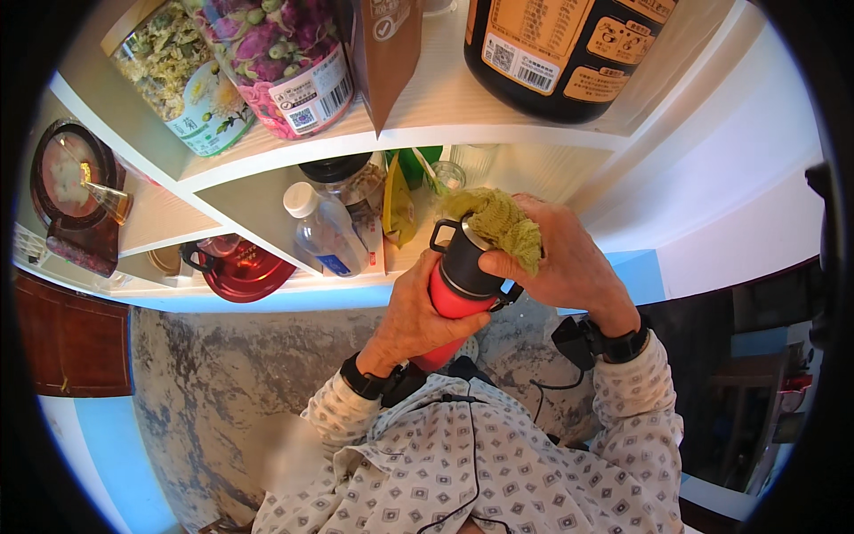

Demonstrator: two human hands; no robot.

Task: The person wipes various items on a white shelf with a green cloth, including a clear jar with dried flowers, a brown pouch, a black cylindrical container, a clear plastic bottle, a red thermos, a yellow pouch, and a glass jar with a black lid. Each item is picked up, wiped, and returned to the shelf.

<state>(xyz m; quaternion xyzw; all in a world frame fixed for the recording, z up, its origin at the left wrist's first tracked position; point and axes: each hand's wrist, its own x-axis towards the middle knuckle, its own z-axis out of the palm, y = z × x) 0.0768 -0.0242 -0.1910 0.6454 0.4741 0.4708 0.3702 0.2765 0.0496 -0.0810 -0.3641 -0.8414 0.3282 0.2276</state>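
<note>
A red vacuum flask [455,299] with a black cup-like top [464,257] is tilted in front of my chest. My left hand [417,314] is wrapped around its red body. A yellow-green cloth [497,223] is bunched over the metal rim of the top. My right hand [567,257] grips this cloth, its thumb against the side of the black top. Dark handle loops stick out on both sides of the top. Part of the rim and the fingers of my right hand behind the cloth are hidden.
White shelves hold a plastic bottle [330,230], a yellow packet [399,203], a glass [448,175] and a red lidded pot [250,270]. Above stand a jar of dried rosebuds [287,60], a jar of dried flowers [173,80] and a large black container [554,60].
</note>
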